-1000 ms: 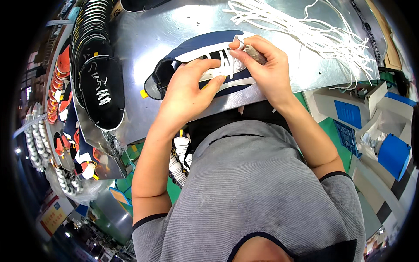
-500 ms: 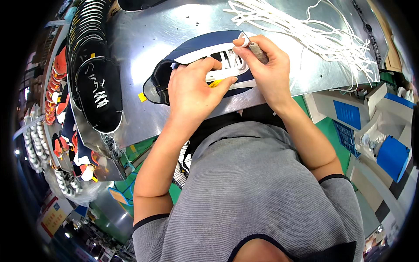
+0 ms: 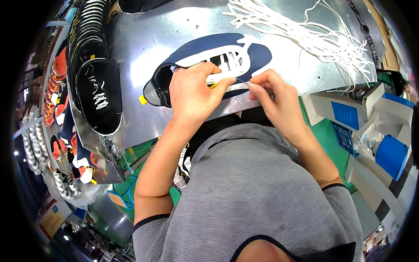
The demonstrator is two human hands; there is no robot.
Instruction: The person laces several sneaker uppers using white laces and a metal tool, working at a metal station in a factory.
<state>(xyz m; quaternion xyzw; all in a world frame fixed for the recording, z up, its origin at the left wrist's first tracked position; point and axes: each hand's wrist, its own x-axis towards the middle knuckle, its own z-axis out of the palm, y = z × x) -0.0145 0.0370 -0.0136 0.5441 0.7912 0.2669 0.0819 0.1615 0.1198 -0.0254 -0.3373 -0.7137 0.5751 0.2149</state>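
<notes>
A navy and white shoe upper (image 3: 209, 46) lies flat on the metal table, toe to the right and heel to the left. White lace (image 3: 229, 61) crosses its opening in several rows, and a loose lace end (image 3: 248, 40) sticks out at the far side. My left hand (image 3: 194, 89) grips the upper, fingers over its opening and thumb along the near eyelet strip. At that near edge, my right hand (image 3: 275, 94) is closed in a pinch on a thin needle-like tool (image 3: 241, 80), whose dark shaft points toward my left thumb. Its handle is mostly hidden by my fingers.
Loose white laces (image 3: 301, 35) are heaped at the table's far right. A long stack of black shoe uppers (image 3: 98, 96) stands along the left, beside orange and white pieces (image 3: 59, 65). Another dark upper (image 3: 139, 4) shows at the far edge. White and blue equipment (image 3: 371, 131) stands at right.
My right hand has moved from the upper's far side down to its near edge, letting go of the lace end there. My left hand stays on the upper.
</notes>
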